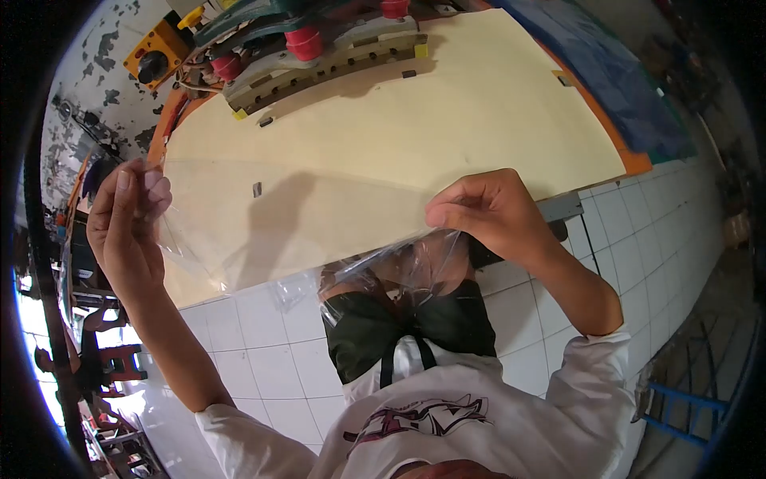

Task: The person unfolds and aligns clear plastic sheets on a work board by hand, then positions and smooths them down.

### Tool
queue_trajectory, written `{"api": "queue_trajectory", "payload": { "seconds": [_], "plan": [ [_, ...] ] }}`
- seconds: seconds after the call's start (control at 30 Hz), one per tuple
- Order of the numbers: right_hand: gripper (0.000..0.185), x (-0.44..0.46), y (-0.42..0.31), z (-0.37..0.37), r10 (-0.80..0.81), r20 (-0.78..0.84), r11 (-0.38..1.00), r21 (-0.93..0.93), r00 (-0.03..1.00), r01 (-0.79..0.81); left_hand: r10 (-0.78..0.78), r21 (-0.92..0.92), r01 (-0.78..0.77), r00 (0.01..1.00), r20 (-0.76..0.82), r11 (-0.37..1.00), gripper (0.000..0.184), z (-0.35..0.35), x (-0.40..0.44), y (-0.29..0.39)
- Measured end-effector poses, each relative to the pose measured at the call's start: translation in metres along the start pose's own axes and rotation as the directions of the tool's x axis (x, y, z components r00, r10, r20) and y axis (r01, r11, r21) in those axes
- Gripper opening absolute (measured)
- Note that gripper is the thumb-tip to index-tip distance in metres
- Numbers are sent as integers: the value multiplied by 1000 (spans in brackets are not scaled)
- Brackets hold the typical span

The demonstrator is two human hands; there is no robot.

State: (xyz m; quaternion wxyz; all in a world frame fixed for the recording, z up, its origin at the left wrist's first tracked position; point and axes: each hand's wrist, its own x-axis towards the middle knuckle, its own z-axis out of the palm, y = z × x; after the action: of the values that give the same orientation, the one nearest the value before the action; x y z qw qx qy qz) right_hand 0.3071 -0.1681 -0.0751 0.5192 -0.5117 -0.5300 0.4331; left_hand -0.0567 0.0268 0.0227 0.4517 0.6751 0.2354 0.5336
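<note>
A clear plastic sheet (319,199) is stretched between my two hands over the front edge of a cream-covered table (479,88). At the left, my left hand (132,215) pinches one corner of it above the table's left edge. My right hand (487,211) grips the other end between thumb and fingers, near the front edge. The lower part of the sheet hangs in folds over my lap. Through the sheet a small dark piece (257,189) shows on the cream surface.
A machine head with red knobs (303,44) and a long metal bar (335,72) stands at the table's back left. Beside it is a yellow control box (155,54). Blue plastic sheeting (590,72) lies at the right. A blue metal frame (686,407) stands on the floor.
</note>
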Motion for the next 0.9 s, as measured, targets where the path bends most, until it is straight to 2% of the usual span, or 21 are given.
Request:
{"api": "queue_trajectory", "payload": {
  "seconds": [0.1,0.23,0.3,0.33,0.4,0.43,0.5,0.63,0.7,0.83,0.9],
  "plan": [
    [11,0,0,0,18,-1,1000,12,1000,-18,48,12,-47,997,-56,999,24,8,1,-3],
    [16,5,1,1,-16,-4,999,35,1000,16,63,-39,-65,997,-33,997,24,7,1,-5],
    [21,10,-8,1,-23,110,996,-79,994,32,77,1,-77,995,-69,997,24,11,1,-5],
    [21,12,-13,-1,-22,110,996,-78,994,30,76,1,-76,995,-68,997,24,11,1,-4],
    [24,16,-24,-6,17,244,955,-293,970,57,98,-3,-98,994,-58,995,24,9,2,-1],
    [24,19,-28,-7,17,243,955,-292,970,56,97,-3,-97,994,-56,995,24,7,2,0],
    [20,25,-33,-8,36,288,895,-435,957,97,130,-12,-130,991,-9,991,24,5,3,2],
    [17,29,-31,-5,9,220,893,-441,976,91,136,-25,-137,990,-26,990,24,1,3,5],
    [16,29,-33,-4,67,175,900,-435,982,16,141,-41,-140,990,24,989,24,1,2,7],
    [16,27,-34,-3,92,148,899,-437,985,-18,137,-56,-136,990,32,989,24,4,0,9],
    [16,24,-34,-4,57,105,926,-377,993,-14,133,-30,-132,991,25,991,24,-2,0,6]
  ]
}}
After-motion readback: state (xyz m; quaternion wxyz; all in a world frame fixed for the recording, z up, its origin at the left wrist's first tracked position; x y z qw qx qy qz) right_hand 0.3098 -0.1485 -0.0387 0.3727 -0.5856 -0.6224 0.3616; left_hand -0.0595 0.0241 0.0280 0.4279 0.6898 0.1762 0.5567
